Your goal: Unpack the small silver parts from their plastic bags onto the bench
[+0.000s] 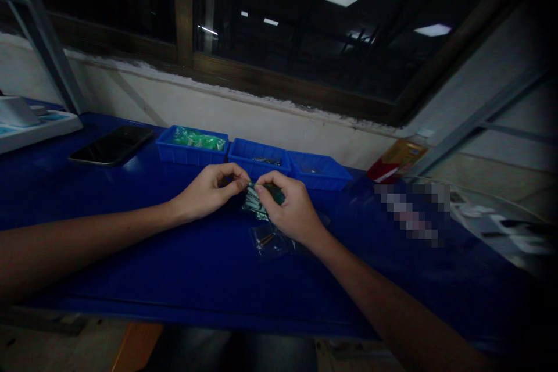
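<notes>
Over the middle of the blue table point(174, 267), my left hand point(211, 189) and my right hand point(290, 203) meet at the top edge of a small clear plastic bag point(253, 200). Thumb and forefinger of each hand pinch that edge, so both hands are closed on it. Pale, greenish-looking pieces show inside the bag; their kind is too dim to make out. Below it, partly under my right hand, another clear bag point(268, 241) lies on the table with thin brass-coloured pieces in it.
Along the wall stand three blue bins: the left bin point(192, 155) holds green plastic packets, the middle bin point(259, 157) small metal parts, the right bin point(318, 170) little I can make out. A phone point(111, 145) lies left. A red and yellow package point(396, 160) stands right.
</notes>
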Demonstrator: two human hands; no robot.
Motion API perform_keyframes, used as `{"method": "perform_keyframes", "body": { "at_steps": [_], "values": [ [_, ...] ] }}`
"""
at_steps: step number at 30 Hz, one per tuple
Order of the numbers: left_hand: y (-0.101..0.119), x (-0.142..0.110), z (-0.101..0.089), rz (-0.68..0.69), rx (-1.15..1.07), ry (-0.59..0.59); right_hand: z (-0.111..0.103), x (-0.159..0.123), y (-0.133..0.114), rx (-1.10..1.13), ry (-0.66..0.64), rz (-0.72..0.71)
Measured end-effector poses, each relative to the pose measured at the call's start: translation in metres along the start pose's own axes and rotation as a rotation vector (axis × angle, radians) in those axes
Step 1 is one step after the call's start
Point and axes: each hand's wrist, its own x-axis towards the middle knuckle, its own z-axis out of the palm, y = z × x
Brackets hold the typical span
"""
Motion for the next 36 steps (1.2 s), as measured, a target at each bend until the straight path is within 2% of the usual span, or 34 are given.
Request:
{"method": "perform_keyframes", "body": {
  "at_steps": [3,10,25,36],
  "values": [
    [0.001,-0.001,0.000,0.006,-0.023,-0.002,-0.001,0.000,-0.001,-0.039,0.005,-0.035],
    [0.001,-0.002,0.001,0.060,-0.045,-0.012,-0.001,0.001,0.000,-0.004,0.028,0.006],
    [0.002,-0.003,0.001,0.028,-0.082,-0.012,-0.003,0.003,0.003,0.109,0.055,0.120],
    [0.001,-0.002,0.000,-0.006,-0.086,-0.056,-0.005,0.006,0.011,0.210,0.103,0.169]
  ]
}}
